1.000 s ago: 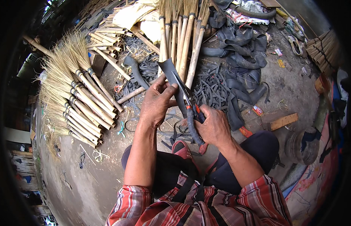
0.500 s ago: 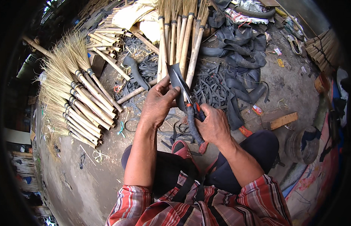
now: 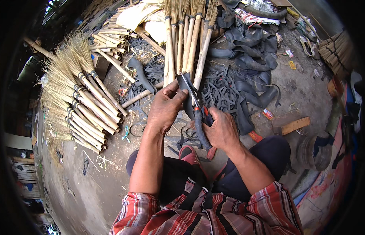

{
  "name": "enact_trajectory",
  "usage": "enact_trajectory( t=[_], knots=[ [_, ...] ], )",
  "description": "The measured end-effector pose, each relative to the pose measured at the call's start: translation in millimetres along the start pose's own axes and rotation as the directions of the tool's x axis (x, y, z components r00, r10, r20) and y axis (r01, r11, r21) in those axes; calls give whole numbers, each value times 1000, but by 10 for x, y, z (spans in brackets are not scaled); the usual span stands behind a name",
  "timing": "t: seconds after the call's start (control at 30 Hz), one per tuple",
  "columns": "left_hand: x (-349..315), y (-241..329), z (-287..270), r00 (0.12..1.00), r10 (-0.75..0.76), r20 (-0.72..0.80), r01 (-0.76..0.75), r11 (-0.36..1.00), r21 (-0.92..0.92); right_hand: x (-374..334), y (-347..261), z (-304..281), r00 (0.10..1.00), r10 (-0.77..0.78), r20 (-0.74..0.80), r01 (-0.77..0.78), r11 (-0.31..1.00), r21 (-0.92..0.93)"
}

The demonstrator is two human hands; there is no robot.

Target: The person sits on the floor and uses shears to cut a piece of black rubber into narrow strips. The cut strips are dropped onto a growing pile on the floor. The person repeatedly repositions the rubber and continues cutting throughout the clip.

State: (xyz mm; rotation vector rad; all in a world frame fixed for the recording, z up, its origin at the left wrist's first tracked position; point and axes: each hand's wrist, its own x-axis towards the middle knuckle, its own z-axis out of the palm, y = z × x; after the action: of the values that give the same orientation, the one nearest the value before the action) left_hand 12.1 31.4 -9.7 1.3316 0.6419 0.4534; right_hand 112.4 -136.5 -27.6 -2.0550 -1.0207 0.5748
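Note:
Between thumb and fingers, my left hand (image 3: 165, 105) pinches a black rubber piece (image 3: 188, 105), which stands upright in front of me. My right hand (image 3: 221, 131) is wrapped round the handles of a pair of scissors (image 3: 200, 127), whose grip is bound in dark wrapping with red-orange showing near the pivot. The blades point away from me and lie along the rubber piece, partly hidden by it. Just beyond my hands are the handle ends of several upright-leaning straw brooms (image 3: 189, 47). A heap of cut black rubber strips (image 3: 219, 92) lies behind the scissors.
Finished-looking straw brooms (image 3: 92, 113) lie in a row at left. Bamboo sticks (image 3: 108, 43) are piled behind them. Black rubber sheets (image 3: 251, 58) cover the ground at far right. A wooden block (image 3: 295, 126) and a round metal-like drum (image 3: 315, 150) sit to my right.
The rubber piece and scissors have come slightly lower, toward me, and the rubber's top edge now sits lower against the broom handles. Both hands keep their grip.

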Motion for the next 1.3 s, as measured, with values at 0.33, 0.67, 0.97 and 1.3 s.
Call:
enact_trajectory(
  t=[0.33, 0.67, 0.97, 1.3],
  knots=[
    [-28, 39, 54, 999, -36, 24, 36, 999, 18, 30, 47, 103, 986, -88, -144, 101, 991, 90],
    [10, 28, -43, 995, -29, 99, 13, 987, 159, 50, 110, 78, 997, -52, -61, 61, 985, 162],
    [31, 18, -6, 999, -46, -3, 46, 998, -35, 130, 262, 138, 995, -12, -96, 54, 894, 445],
    [32, -253, 242, 969, -2, 248, -27, 993, 115, 184, 208, 61, 975, 3, -223, 174, 619, 766]
  ],
)
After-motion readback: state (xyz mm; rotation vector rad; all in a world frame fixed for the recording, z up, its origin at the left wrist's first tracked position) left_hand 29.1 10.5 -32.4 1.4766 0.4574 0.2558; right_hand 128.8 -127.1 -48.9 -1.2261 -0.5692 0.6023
